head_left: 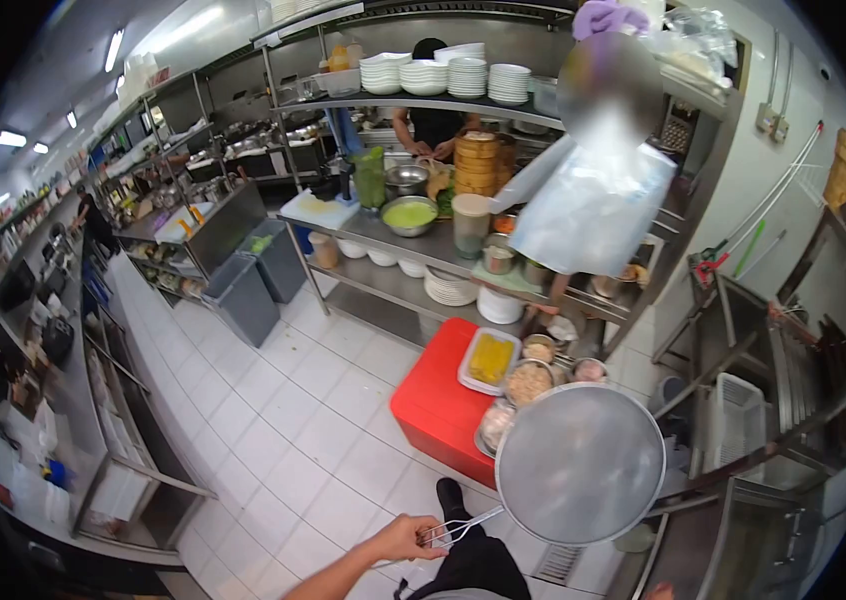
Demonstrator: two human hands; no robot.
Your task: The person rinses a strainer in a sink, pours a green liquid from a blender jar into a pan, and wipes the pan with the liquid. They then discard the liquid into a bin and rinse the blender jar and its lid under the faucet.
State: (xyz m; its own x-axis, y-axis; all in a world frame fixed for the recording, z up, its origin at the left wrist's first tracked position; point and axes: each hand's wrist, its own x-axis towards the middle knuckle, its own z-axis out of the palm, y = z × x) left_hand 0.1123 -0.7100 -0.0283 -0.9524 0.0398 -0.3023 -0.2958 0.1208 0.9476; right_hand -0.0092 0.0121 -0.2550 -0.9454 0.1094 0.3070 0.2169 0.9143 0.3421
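My left hand (408,538) is closed around the wire handle of a large round fine-mesh strainer (581,465). The strainer's flat grey disc reaches out to the right, in front of the bowls on a red box (438,395). At the bottom edge a small patch of my right hand (661,592) shows; its fingers cannot be made out. On the box beyond the strainer stand a tub of yellow food (491,358), a bowl of pale pieces (529,382) and a bowl of white food (495,425).
A co-worker in a pale apron (588,205) stands by the steel counter (353,228), which bears a bowl of green liquid (409,215) and bamboo steamers (475,165). Another person works behind it. Grey bins (241,295) stand left on the tiled floor (283,420). Steel racks (743,350) line the right.
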